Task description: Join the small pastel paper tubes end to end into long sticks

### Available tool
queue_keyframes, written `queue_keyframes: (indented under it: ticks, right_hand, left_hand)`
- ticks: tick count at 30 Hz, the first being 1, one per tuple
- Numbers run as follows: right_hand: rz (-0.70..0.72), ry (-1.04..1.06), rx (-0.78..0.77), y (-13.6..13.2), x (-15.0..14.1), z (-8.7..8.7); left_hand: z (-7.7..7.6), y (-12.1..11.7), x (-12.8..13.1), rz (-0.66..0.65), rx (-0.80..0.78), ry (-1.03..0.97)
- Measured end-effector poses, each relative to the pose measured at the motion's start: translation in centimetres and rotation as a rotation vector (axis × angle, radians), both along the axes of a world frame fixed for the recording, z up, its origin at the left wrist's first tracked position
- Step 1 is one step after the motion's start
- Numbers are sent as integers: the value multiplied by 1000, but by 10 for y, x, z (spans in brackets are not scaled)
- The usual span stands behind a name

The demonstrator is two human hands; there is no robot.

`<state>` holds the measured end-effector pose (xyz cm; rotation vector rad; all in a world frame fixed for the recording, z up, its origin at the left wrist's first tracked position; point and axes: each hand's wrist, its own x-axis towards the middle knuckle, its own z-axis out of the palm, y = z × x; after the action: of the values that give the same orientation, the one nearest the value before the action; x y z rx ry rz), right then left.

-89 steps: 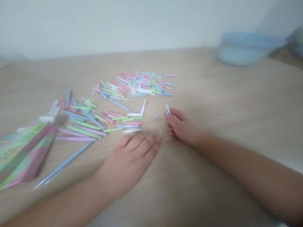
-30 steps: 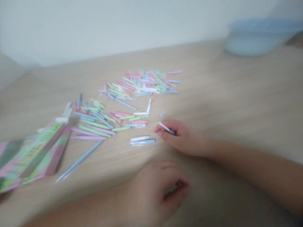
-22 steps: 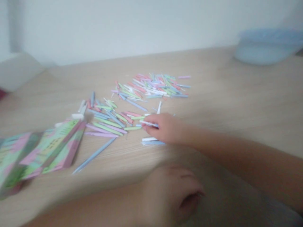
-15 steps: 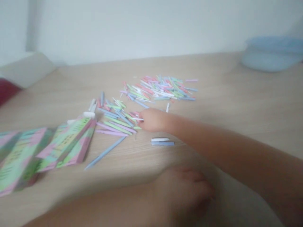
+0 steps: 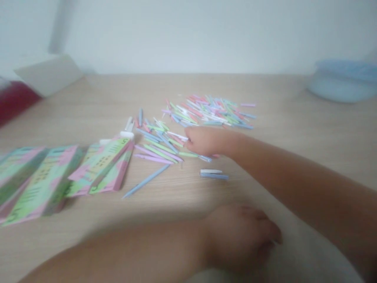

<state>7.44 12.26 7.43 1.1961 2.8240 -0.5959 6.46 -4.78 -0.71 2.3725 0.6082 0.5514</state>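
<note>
My right hand (image 5: 206, 140) reaches from the right to the nearer group of slim pastel pens (image 5: 159, 147). Its fingers are curled together at the tips of a white pen (image 5: 177, 135) and some reddish ones; whether it grips one is hidden. Under that hand lie a green pen (image 5: 188, 154) and a short blue piece (image 5: 205, 158). My left hand (image 5: 244, 236) is closed low over the table's front edge, back side up. A small pale tip (image 5: 274, 241) shows at its fingers, too blurred to name.
A larger heap of pastel pens (image 5: 212, 110) lies behind. Green-and-pink printed boxes (image 5: 44, 181) stretch along the left, near a white plastic piece (image 5: 127, 135). One blue pen (image 5: 147, 181) and a white-and-blue pair (image 5: 214, 174) lie apart. A light-blue bag-like object (image 5: 344, 80) sits back right.
The view has shifted, so the scene sits further right. Beside my right hand, a green pen and a blue piece now show more fully. My left hand stays closed low in front.
</note>
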Motion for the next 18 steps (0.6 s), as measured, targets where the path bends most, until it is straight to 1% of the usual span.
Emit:
queue_keyframes:
  ticks: [3,5,7,9,11,13,14,16,18]
  right_hand:
    - [-60,53,-16,-9,37,1]
    - [-105,84,-50,-18,61,-4]
    - [-180,146,-128,-26,82,-12]
    - [-311,308,-333,-35,101,-22]
    - [-423,555,-579,-43,117,-32]
    - [-481,804,-801,-50,131,-42]
    - [-501,896,-897,-54,138,-46]
    - [-538,1009,-1034,-60,147,-53]
    - [-559,1066,-1100,-65,152,-58]
  left_hand:
    - [1,1,0,20,-22,6]
    - [2,2,0,13,-30,23]
    - [2,3,1,-3,-30,31]
    - [3,3,0,-13,-18,26]
    - [4,2,0,-6,-13,26]
    - [4,2,-2,3,-32,33]
    - [5,1,-2,8,-48,43]
    - [5,1,-3,17,-89,55]
    - [7,0,-3,28,-131,46]
